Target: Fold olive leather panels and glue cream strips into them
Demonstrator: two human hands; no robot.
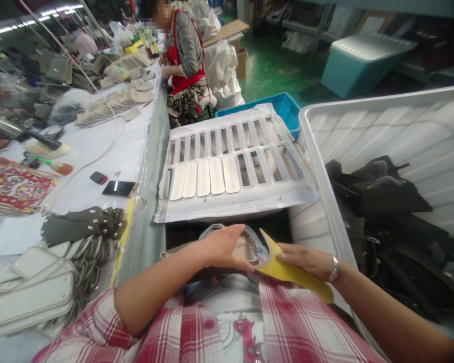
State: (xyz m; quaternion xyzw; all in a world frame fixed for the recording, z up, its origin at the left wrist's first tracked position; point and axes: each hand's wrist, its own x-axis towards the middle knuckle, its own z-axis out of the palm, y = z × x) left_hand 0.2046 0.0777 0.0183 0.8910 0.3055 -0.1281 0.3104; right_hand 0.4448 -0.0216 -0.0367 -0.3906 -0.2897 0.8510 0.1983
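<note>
White bin (363, 113): black bags (386, 196) | right hand (306, 259) pinching yellow sheet (287, 269) | left hand (223, 247) spread

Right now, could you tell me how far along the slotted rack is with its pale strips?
Done: five pale strips lie side by side in the near-left slots of the slotted rack. In hand: the left hand rests on a greyish piece, and the right hand holds a yellow sheet against it. Left: the rack's other slots, including the far row, show no strips.
</note>
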